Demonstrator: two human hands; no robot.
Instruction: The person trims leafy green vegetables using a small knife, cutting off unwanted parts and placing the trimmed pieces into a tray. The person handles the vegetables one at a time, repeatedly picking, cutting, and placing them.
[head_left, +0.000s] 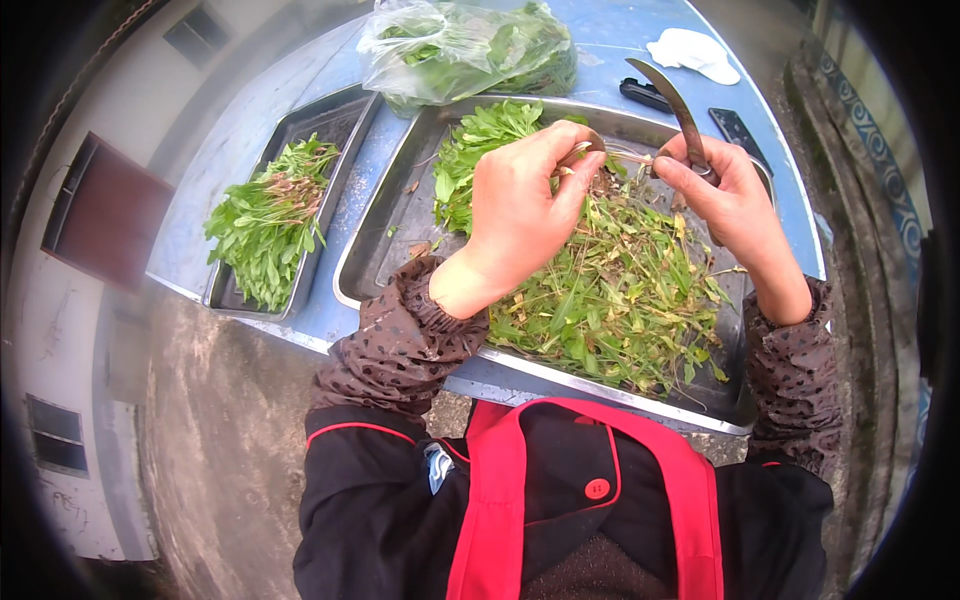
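Note:
Above a large metal tray (390, 214), both hands come close together. My left hand (517, 206) grips thin pale plant stems (631, 157) between thumb and fingers. In my right hand (720, 184) is a curved sickle-like knife (673, 97), its rusty blade pointing up and away; the thumb and a finger also pinch the stems' far end. Beneath the hands, loose green and yellowed leaves (600, 300) spread over the tray's right part. A neater heap of leafy greens (491, 127) lies at its back left, partly hidden by my left hand.
To the left, a narrower metal tray (349, 150) holds bundled greens (262, 240). A clear plastic bag (465, 52) of greens stands behind the trays. Toward the blue table's (600, 26) right edge lie a white cloth item (691, 56), a black case (645, 95) and a dark phone-like device (733, 133).

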